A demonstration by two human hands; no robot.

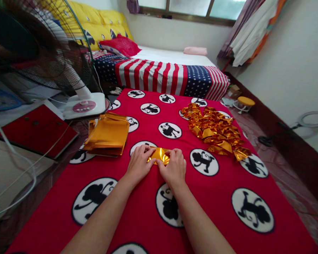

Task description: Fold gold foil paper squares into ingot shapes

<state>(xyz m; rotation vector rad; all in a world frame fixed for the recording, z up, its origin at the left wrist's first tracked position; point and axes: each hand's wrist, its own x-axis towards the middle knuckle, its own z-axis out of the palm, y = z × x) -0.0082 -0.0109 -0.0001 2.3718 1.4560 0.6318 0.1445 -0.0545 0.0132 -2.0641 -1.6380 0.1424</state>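
Between my two hands lies a small folded piece of shiny gold foil paper on the red cloth. My left hand grips its left end, thumb and fingers closed on the edge. At the right end, my right hand pinches the same piece, with the thumb along the near edge. A stack of flat gold foil sheets sits to the left, slightly beyond my left hand. Off to the right is a pile of folded gold foil pieces, apart from my right hand.
A red cloth with monkey circles covers the table. On the left stand a fan and a dark red board. Behind is a bed with a flag-patterned cover. A yellow stool is by the right wall.
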